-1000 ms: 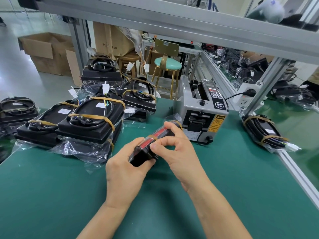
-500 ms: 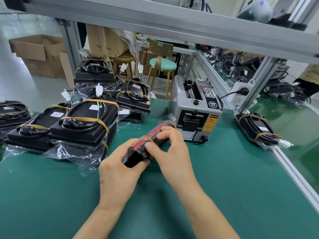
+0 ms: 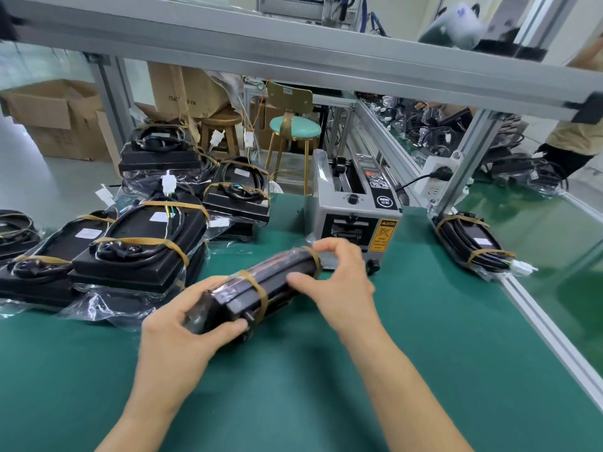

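Left of the grey tape-dispenser machine, bagged black units crowd the green worktop. Just before the machine, fingers of the left hand and right hand clamp a tan-banded black bagged pack over bare mat. Right of the machine, an aluminium rail edges the worktop.

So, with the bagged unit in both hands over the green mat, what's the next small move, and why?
Probably seat the far rubber band with the right hand: its fingers curl right at that band on the bagged unit, while the left hand grips the near end, where the near band already wraps round.
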`<action>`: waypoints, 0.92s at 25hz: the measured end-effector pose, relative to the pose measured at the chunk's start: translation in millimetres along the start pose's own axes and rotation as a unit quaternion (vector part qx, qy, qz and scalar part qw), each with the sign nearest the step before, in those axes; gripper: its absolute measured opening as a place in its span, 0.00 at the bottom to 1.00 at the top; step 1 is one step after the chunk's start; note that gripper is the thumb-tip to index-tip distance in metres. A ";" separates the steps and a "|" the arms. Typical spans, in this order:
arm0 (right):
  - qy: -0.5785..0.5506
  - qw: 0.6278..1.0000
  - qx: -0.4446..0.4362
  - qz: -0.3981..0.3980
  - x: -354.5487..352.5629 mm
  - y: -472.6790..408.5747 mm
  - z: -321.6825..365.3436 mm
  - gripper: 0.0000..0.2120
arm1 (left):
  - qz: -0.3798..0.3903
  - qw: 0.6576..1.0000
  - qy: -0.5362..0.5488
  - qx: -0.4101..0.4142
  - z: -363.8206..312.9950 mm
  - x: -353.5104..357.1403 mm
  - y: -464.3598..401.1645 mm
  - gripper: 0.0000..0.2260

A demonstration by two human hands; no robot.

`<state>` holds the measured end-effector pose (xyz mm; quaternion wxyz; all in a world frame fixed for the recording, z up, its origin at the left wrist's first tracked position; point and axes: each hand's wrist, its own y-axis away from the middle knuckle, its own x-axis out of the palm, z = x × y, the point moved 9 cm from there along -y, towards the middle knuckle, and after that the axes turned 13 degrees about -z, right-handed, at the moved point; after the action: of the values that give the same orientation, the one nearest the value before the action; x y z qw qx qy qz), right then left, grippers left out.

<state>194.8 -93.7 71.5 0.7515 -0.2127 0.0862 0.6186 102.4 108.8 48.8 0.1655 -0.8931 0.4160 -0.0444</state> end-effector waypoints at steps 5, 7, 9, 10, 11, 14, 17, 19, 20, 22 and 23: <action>-0.060 0.985 0.001 0.161 8.2 -15.6 -13.1 0.16 | 0.054 0.996 0.021 -0.067 10.6 -7.3 -1.3 0.29; -0.086 0.977 0.000 0.196 15.0 -16.3 -12.8 0.12 | 0.024 0.998 -0.064 -0.013 -6.4 -10.8 -3.7 0.33; -0.115 0.975 0.001 0.189 14.8 -19.5 -12.0 0.11 | 0.014 0.978 -0.152 0.140 -49.8 0.3 -1.6 0.31; -0.125 0.975 -0.002 0.185 13.9 -20.9 -11.7 0.10 | 0.032 0.962 -0.178 0.206 -68.3 15.9 1.5 0.28; -0.133 0.974 -0.008 0.184 13.0 -21.9 -11.2 0.10 | 0.062 0.946 -0.205 0.242 -78.8 35.5 2.9 0.24; -0.147 0.973 -0.041 0.176 10.1 -22.1 -7.4 0.10 | 0.113 0.920 -0.321 0.195 -77.8 77.7 -6.9 0.15; -0.156 0.972 -0.050 0.166 8.1 -21.1 -7.9 0.10 | 0.102 0.923 -0.352 0.117 -65.0 78.6 -22.7 0.12; -0.163 0.971 -0.047 0.166 7.3 -21.0 -10.5 0.10 | 0.117 0.939 -0.315 0.077 -61.0 75.7 -30.5 0.08; -0.167 0.970 -0.048 0.167 7.1 -20.6 -11.5 0.10 | 0.126 0.943 -0.299 0.069 -61.2 75.9 -32.2 0.05; -0.181 0.968 -0.050 0.167 6.1 -18.6 -12.2 0.10 | 0.128 0.942 -0.293 0.102 -66.2 77.5 -32.1 0.03; -0.184 0.967 -0.054 0.165 5.5 -17.6 -11.5 0.09 | 0.125 0.936 -0.300 0.138 -70.1 78.1 -29.7 0.03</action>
<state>214.5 -96.3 62.8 0.6294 -0.1180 -0.0529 0.7662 159.6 49.3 120.1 0.4083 -0.7741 0.4449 0.1898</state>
